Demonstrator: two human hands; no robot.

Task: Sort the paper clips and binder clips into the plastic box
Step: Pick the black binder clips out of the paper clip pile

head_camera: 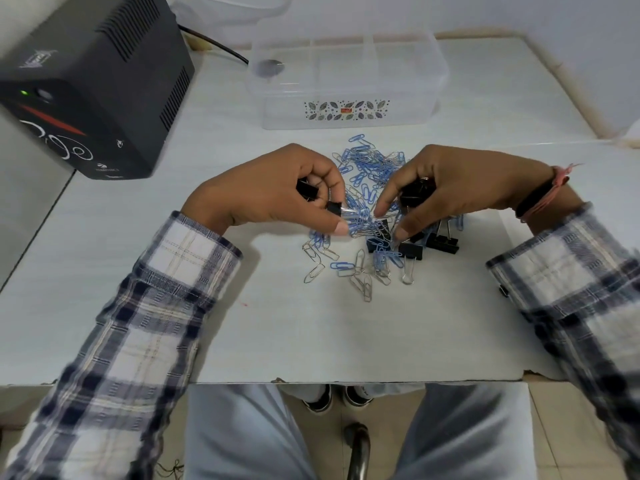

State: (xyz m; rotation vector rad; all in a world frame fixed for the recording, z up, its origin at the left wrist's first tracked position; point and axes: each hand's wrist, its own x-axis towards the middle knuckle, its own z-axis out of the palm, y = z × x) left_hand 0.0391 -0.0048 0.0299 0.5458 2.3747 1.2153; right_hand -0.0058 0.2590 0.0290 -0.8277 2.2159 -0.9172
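Still gathering. Left hand [277, 192] curled round black binder clips [307, 190] at centre frame; right hand [450, 188] gripping more, above the paper clips [367, 181] heaped on the tabletop [277, 323]. Next, probably: carry to the plastic box [346, 81], upper centre, one kind per compartment.

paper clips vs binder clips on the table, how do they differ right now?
The paper clips are thin bent wire, blue or silver; the binder clips are chunky black bodies with wire handles. Paper clips all lie loose; some binder clips are held in the left hand and right hand. Both share one pile.
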